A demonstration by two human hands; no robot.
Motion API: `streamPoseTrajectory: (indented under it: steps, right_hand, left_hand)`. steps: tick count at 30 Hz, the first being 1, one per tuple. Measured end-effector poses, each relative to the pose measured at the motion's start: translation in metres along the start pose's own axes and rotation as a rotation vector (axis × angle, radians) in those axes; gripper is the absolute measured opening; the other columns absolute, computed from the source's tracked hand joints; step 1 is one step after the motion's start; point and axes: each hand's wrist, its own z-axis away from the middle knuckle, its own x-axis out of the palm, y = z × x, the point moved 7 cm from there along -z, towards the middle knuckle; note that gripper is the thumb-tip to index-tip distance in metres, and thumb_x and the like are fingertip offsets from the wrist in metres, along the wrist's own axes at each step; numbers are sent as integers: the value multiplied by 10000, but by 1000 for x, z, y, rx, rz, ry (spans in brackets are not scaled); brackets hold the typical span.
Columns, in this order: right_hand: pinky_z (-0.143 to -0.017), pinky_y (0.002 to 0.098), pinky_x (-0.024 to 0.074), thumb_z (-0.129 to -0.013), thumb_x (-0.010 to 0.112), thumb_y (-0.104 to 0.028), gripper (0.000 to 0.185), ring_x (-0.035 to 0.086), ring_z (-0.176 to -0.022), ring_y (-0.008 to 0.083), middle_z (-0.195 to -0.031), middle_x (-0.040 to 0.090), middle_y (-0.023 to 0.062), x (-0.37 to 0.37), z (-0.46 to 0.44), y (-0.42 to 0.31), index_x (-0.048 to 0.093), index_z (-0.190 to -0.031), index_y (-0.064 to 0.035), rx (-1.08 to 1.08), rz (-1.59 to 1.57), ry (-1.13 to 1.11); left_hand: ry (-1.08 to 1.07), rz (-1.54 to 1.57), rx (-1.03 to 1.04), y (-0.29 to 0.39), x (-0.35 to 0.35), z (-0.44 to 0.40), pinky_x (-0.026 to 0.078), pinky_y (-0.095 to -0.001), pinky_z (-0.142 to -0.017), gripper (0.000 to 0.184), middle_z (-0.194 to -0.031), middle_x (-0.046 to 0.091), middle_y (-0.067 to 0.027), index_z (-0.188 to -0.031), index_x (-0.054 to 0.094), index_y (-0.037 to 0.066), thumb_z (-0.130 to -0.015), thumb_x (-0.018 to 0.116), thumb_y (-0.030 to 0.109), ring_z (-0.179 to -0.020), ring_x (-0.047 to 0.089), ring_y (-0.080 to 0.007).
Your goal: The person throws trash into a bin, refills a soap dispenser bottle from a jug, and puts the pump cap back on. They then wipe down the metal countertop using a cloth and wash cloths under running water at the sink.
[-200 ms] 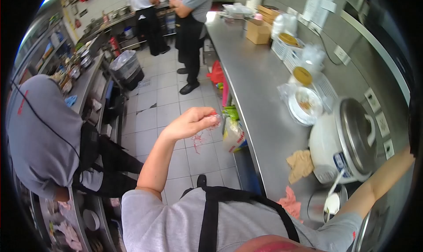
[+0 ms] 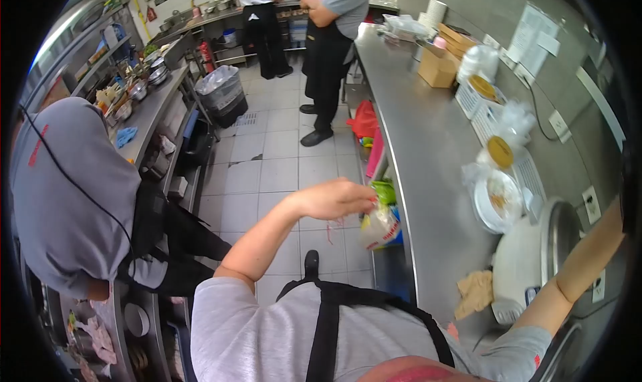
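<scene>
My left hand is closed in a pinch above the tiled floor, beside the counter's front edge. Thin red strings hang below its fingers. Close beyond the fingertips is a white plastic bag with printing, near a green item; I cannot tell whether my hand touches the bag. My right arm stretches up to the right, past a white rice cooker with a metal lid. The right hand itself lies beyond the dark edge of the view.
Along the steel counter are a tan cloth, a white bowl under plastic, baskets and a cardboard box. A co-worker bends at the left shelves. Two people stand farther back, near a lined bin.
My left hand has moved right, close to the counter edge and the hanging bag. The view has shifted, and my right arm now covers more of the rice cooker.
</scene>
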Motion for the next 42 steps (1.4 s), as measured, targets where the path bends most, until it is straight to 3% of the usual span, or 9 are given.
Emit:
streamPoseTrajectory:
  steps: [4, 8, 11, 13, 17, 20, 25, 34, 42]
  right_hand:
    - [-579, 238, 424, -710, 624, -131, 469, 533, -699, 163, -1084, 526, 93, 179, 22, -158, 472, -1148, -58, 473, -1071, -647]
    - [-669, 287, 453, -599, 741, -229, 860, 525, -899, 223, -1151, 467, 151, 273, 59, -321, 266, -1295, -54, 276, -1810, -1262]
    - [-622, 292, 451, -629, 717, -219, 847, 549, -780, 198, -1126, 473, 157, 322, 89, -400, 236, -1305, -50, 198, -2107, -1268]
    - [-645, 281, 453, -674, 672, -200, 699, 546, -768, 155, -1074, 491, 124, 358, 88, -426, 317, -1255, -42, 699, -2548, -1130]
    - [-591, 257, 446, -724, 650, -222, 531, 526, -629, 124, -892, 540, 54, 433, 129, -477, 398, -1150, -31, 909, -2469, -1571]
    - [-533, 214, 381, -802, 541, -163, 256, 479, -600, 60, -770, 563, 16, 513, 144, -487, 465, -1015, -45, 1045, -2409, -953]
    - [-545, 229, 398, -800, 495, -92, 201, 517, -575, 95, -617, 557, 56, 627, 122, -454, 479, -992, -35, 1019, -2046, -871]
    - [-563, 245, 442, -763, 506, -33, 215, 564, -657, 125, -760, 587, 71, 779, 16, -533, 529, -976, -25, 240, -2232, -436]
    - [-628, 333, 451, -735, 558, -151, 253, 574, -714, 230, -862, 581, 112, 979, 80, -700, 536, -958, -35, 445, -1947, -965]
  left_hand:
    - [-238, 57, -39, -34, -17, -10, 446, -280, -642, 196, -745, 556, -103, -921, 520, -12, -869, 418, 148, -690, 550, -167]
    - [-283, 240, -25, -72, -59, -8, 449, -241, -573, 142, -699, 527, -84, -918, 525, -12, -849, 449, 86, -620, 527, -143]
    - [36, 215, 35, -105, -126, -9, 441, -239, -556, 124, -684, 518, -78, -909, 529, -16, -841, 463, 64, -599, 512, -132]
    - [47, 371, -120, -138, -153, -9, 431, -247, -568, 122, -704, 534, -69, -891, 546, -18, -834, 471, 59, -613, 509, -113]
    - [327, 70, -71, -205, -215, -14, 438, -238, -578, 121, -735, 551, -56, -872, 583, -21, -815, 499, 43, -653, 536, -104]
    - [532, 147, -141, -271, -258, -18, 452, -228, -567, 120, -716, 564, -55, -867, 600, -17, -803, 525, 50, -650, 564, -107]
    - [623, 653, -508, -375, -315, -34, 458, -232, -615, 178, -776, 552, -39, -943, 593, -18, -806, 557, 89, -688, 544, -94]
    - [762, 684, -515, -465, -431, -13, 449, -247, -628, 154, -725, 533, -30, -934, 519, -10, -858, 441, 99, -682, 543, -116]
    - [1257, 737, -593, -572, -572, 116, 430, -238, -602, 203, -687, 505, -7, -921, 509, 10, -876, 443, 198, -616, 517, -113]
